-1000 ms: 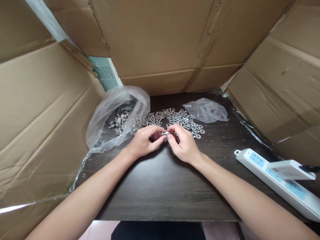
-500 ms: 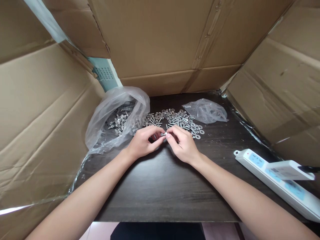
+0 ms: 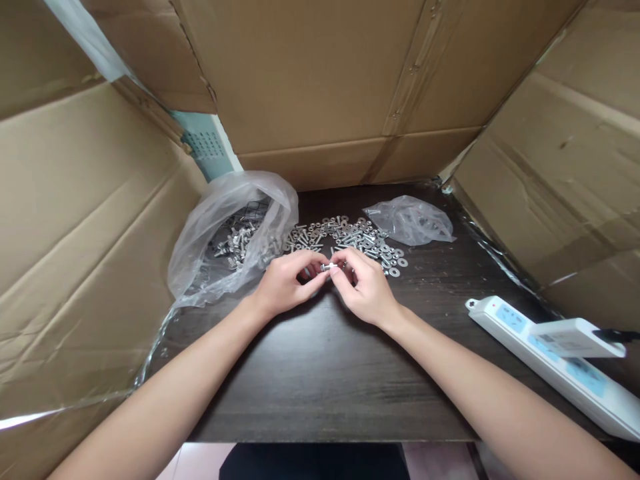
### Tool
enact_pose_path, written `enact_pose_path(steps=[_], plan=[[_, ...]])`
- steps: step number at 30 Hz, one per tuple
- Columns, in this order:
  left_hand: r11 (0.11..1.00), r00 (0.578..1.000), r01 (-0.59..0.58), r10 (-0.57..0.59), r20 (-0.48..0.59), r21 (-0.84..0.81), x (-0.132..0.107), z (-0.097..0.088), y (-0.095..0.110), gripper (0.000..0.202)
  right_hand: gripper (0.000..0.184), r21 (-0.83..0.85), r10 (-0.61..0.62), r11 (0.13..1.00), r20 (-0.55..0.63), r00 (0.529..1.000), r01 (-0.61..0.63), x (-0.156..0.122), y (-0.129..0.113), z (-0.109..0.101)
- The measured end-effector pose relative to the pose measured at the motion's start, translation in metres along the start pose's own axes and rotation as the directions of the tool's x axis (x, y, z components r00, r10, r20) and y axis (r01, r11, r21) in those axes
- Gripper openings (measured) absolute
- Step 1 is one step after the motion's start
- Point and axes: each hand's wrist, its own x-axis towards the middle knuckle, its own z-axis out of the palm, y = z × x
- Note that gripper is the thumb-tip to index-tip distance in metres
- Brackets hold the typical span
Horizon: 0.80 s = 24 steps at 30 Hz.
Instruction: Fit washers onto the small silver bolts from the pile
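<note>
Between my fingertips, above the dark table, is a small silver bolt lying roughly sideways. My left hand pinches its left end between thumb and fingers. From the other side, my right hand closes thumb and fingertips at the bolt's right part; a nut or washer there is too small to make out. Just behind both hands spreads a loose pile of bolts, nuts and flat washers, partly hidden by the fingers.
An open clear plastic bag holding metal fasteners stands at left. A smaller clear bag lies at the back right. On the right is a white power strip with a plugged-in adapter. Cardboard walls enclose the table.
Both hands stay in nearly the same place. The right fingertips have shifted slightly at the bolt, and more of its right end shows. The whole view has moved a little.
</note>
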Motion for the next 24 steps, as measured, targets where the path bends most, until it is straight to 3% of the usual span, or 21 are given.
enact_pose_path(steps=[5, 12, 19, 24], plan=[[1.0, 1.0, -0.004, 0.004, 0.01, 0.011, -0.0003, -0.0007, 0.0002, 0.01, 0.02, 0.001, 0.0, 1.0, 0.016, 1.0, 0.0, 0.0012, 0.0017, 0.0005], [1.0, 1.0, 0.005, -0.005, 0.004, 0.002, 0.0006, -0.0004, -0.0008, 0.009, 0.009, 0.004, -0.009, 1.0, 0.008, 1.0, 0.009, 0.0008, 0.0003, -0.0002], [1.0, 1.0, 0.008, -0.008, 0.014, -0.021, -0.0006, 0.0007, -0.003, 0.012, 0.024, -0.033, -0.032, 0.999, -0.007, 0.999, 0.031, 0.0015, 0.0022, -0.0005], [0.999, 0.999, 0.032, -0.032, 0.004, 0.002, -0.0015, 0.0007, -0.0055, 0.014, 0.01, -0.046, -0.036, 0.998, -0.049, 0.998, 0.033, 0.0031, 0.0003, -0.0034]])
